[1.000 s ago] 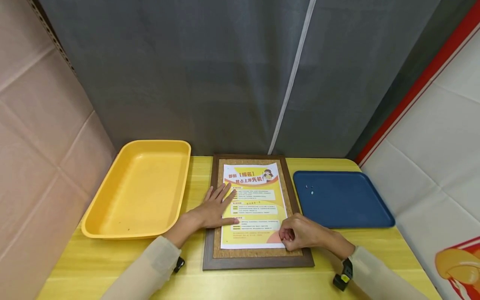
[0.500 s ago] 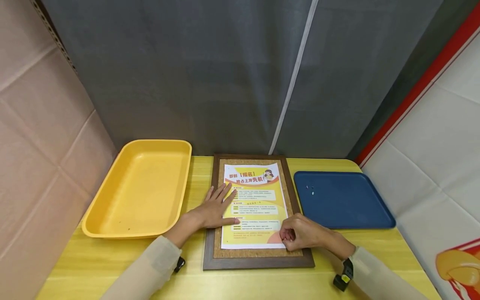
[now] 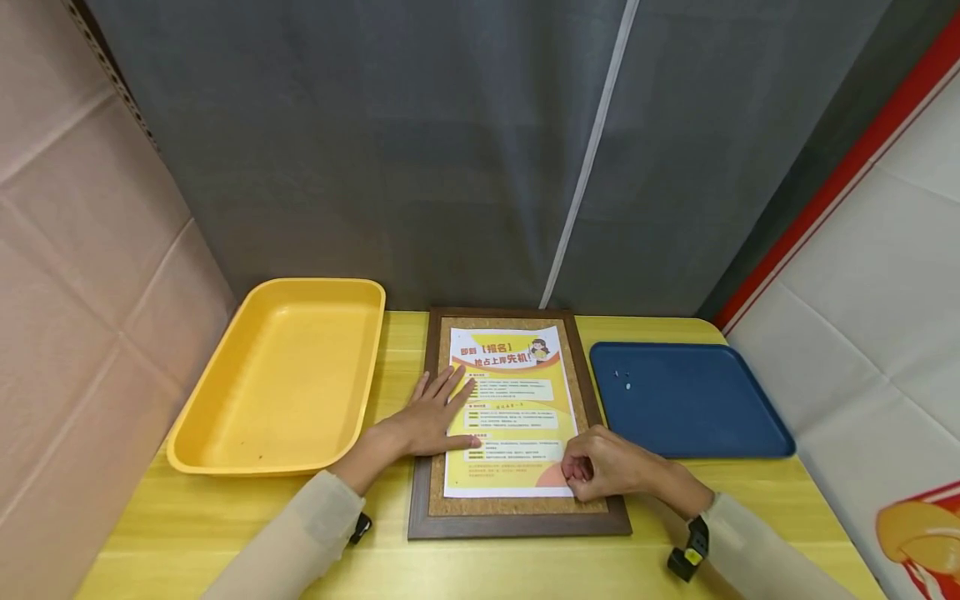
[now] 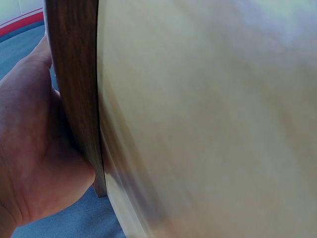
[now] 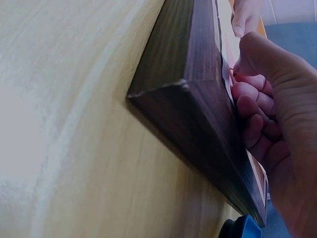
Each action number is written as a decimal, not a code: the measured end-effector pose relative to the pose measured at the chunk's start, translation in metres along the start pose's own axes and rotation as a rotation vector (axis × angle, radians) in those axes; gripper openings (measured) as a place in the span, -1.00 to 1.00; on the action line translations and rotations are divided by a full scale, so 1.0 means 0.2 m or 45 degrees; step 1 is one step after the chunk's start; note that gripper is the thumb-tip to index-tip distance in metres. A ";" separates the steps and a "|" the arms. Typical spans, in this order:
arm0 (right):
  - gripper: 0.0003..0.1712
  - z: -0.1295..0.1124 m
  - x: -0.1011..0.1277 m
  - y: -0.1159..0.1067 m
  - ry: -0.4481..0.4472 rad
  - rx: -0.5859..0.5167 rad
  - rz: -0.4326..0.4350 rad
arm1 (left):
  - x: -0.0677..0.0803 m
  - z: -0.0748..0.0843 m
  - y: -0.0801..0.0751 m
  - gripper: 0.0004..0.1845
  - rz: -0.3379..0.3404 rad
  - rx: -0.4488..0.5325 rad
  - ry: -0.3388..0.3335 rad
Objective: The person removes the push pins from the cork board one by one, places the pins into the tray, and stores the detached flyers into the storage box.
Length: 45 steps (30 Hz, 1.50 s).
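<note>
A framed corkboard (image 3: 517,506) lies on the table with a printed yellow and white poster (image 3: 517,425) on it. My left hand (image 3: 431,417) rests with spread fingers on the poster's left side; in the left wrist view its palm edge is against the dark wooden frame (image 4: 77,89). At the poster's lower right corner my right hand (image 3: 603,462) has its fingers curled. In the right wrist view, thumb and forefinger pinch what appears to be a small pin against the board, mostly hidden by the fingers (image 5: 252,101). A tiny dot shows near the poster's lower left corner.
A deep yellow tray (image 3: 225,433) stands at the left. To the right lies a flat blue tray (image 3: 697,408) holding several tiny whitish pieces (image 3: 627,386). A grey curtain (image 3: 375,150) hangs behind the yellow wood-grain table (image 3: 420,575).
Both hands keep their places on the poster. The whole scene shifts very slightly to the right in the head view; nothing else visibly differs.
</note>
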State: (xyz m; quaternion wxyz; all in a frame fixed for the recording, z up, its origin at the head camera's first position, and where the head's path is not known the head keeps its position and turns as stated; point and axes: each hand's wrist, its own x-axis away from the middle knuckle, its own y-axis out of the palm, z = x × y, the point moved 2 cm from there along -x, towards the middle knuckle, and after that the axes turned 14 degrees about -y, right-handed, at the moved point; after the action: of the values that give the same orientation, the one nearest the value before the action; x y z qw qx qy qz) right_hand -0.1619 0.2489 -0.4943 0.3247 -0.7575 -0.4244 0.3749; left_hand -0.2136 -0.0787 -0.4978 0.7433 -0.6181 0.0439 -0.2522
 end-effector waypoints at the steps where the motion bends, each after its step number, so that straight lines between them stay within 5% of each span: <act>1: -0.81 0.00 0.00 0.00 0.013 -0.006 -0.007 | 0.00 0.00 0.00 0.09 0.001 -0.001 -0.002; 15: -0.75 0.00 0.03 -0.04 -0.053 -0.043 0.107 | 0.00 0.01 -0.01 0.09 -0.010 -0.010 0.004; 29: -0.61 0.10 0.15 -0.17 -0.011 -0.106 0.476 | 0.00 0.00 -0.01 0.11 -0.015 -0.003 0.004; 45: -0.84 0.27 0.35 -0.37 0.546 0.015 0.643 | 0.01 0.01 -0.02 0.09 -0.002 -0.010 0.007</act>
State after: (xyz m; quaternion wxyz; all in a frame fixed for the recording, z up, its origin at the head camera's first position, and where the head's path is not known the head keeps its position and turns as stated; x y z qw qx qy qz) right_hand -0.2120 0.3524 -0.4820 0.3079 -0.8986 -0.1429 0.2780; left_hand -0.2121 -0.0783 -0.4934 0.7405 -0.6205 0.0465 -0.2541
